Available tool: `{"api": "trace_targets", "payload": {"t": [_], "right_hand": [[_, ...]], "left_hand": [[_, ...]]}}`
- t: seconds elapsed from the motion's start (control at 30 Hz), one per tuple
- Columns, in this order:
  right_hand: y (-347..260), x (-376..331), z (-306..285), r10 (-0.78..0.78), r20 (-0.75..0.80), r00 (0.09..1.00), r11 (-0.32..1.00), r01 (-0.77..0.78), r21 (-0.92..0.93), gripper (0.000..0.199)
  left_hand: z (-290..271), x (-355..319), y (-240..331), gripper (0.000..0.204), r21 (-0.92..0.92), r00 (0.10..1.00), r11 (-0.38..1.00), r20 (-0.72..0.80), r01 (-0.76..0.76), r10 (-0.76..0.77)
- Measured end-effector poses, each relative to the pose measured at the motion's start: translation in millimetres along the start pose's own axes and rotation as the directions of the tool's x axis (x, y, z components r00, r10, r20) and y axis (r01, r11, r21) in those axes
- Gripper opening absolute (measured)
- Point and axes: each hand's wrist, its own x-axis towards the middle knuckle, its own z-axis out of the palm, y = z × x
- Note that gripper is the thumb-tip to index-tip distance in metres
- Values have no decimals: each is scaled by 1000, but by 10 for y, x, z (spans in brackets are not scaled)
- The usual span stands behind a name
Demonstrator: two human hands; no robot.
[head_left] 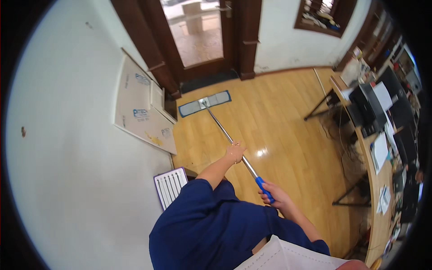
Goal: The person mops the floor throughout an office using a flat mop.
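A flat mop with a wide grey-and-blue head [193,107] rests on the wooden floor near the door. From its centre a silver pole [220,127] slants back toward me and ends in a blue grip [264,189]. Partway along the pole, my left hand [236,152] is closed round the metal, a thin bracelet at its wrist. My right hand [275,195] wraps the blue grip at the near end. Both forearms come out of dark blue sleeves.
Ahead stands a dark wooden door [198,42] with a glass pane. Boards [144,108] lean on the left wall, near a purple-edged slatted panel [171,185]. At right a desk [373,180] carries a printer [368,108] and papers; its black legs and loose cables reach the floor.
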Motion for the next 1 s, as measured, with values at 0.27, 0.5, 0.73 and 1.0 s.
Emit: {"api": "trace_targets", "payload": {"t": [0.27,0.5,0.73,1.0], "right_hand": [[814,-3128,-768,56,-360,931,977,-126,-173,54],[949,-4256,-192,134,-634,762,981,-194,-26,44],[980,-3727,-485,234,-555,798,972,-197,127,46],[28,-1586,-536,-47,-428,903,971,-59,-231,45]], "left_hand": [[-525,-607,2505,28,-619,308,543,452,-568,837],[-1071,-1290,3812,25,-817,96,243,226,-523,969],[-693,-968,3414,20,-821,81,319,320,-474,944],[50,697,1532,14,-483,440,657,493,-579,750]]}}
